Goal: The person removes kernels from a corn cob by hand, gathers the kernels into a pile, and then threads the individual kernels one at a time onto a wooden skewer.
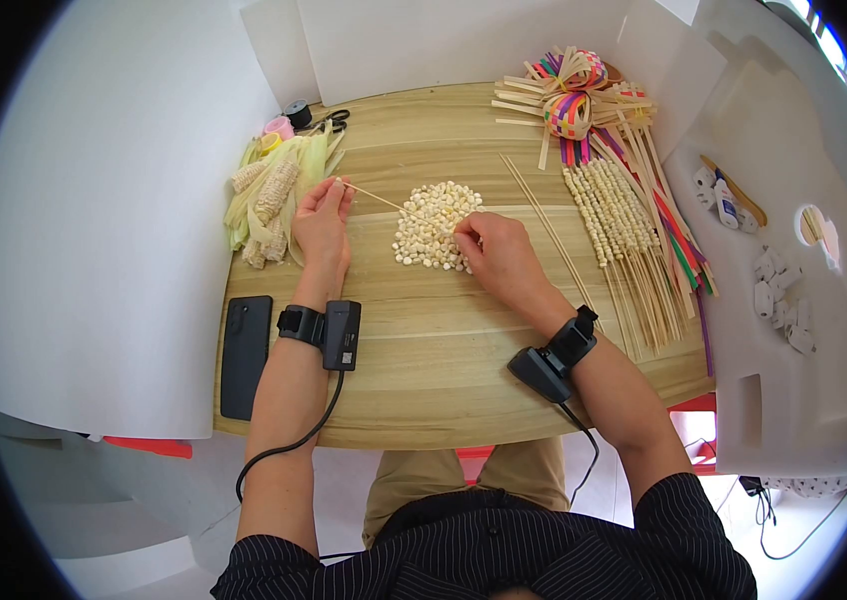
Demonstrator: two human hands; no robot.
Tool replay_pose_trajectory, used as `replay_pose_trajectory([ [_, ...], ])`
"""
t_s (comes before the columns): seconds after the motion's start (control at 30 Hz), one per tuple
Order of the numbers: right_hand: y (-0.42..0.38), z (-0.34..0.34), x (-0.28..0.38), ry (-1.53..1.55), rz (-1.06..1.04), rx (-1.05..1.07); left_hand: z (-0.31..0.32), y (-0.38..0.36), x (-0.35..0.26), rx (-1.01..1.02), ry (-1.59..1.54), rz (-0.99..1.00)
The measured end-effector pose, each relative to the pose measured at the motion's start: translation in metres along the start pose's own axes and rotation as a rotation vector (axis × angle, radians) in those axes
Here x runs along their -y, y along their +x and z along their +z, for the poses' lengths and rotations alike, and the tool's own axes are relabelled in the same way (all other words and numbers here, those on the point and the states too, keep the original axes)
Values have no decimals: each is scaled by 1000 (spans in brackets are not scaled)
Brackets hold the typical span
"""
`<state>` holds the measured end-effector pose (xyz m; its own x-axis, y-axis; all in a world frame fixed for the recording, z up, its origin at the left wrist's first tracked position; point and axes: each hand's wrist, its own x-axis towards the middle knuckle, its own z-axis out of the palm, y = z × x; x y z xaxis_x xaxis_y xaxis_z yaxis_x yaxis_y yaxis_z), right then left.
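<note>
My left hand (324, 222) pinches one end of a thin wooden stick (376, 197), which slants down to the right over a pile of pale corn kernels (431, 222). At the right edge of the pile is my right hand (494, 248), its thumb and fingers closed together; whatever is between them is too small to make out. Several bare sticks (547, 222) lie just right of this hand. Further right, rows of sticks threaded with kernels (609, 215) lie side by side.
Corn cobs with husks (276, 195), scissors (332, 120) and thread spools (298, 113) are at the back left. A black phone (247, 357) lies front left. Coloured woven balls (569, 115) and strips (679, 240) are on the right, beside a white ledge with small white items (779, 290).
</note>
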<state>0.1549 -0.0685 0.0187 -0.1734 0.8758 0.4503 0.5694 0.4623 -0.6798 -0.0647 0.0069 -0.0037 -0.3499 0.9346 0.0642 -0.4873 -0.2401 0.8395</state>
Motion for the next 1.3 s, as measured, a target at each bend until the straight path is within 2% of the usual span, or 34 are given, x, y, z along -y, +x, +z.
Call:
replay_pose_trajectory([
  [0.37,-1,4,-3,-36,-50,-33,4,-1,3,-47,88,138],
  [0.53,-1,4,1,-5,0,-1,5,-2,2,-54,111,136],
  [1.0,-3,8,3,40,-38,-23,8,-3,0,-48,10,129],
  [1.1,-3,7,5,39,-54,-47,3,-1,-1,17,-37,108],
  [1.17,-3,6,6,39,-60,-58,1,0,-6,64,-216,-51],
  [1.3,-3,6,5,33,-64,-57,1,0,-7,52,-251,-135],
])
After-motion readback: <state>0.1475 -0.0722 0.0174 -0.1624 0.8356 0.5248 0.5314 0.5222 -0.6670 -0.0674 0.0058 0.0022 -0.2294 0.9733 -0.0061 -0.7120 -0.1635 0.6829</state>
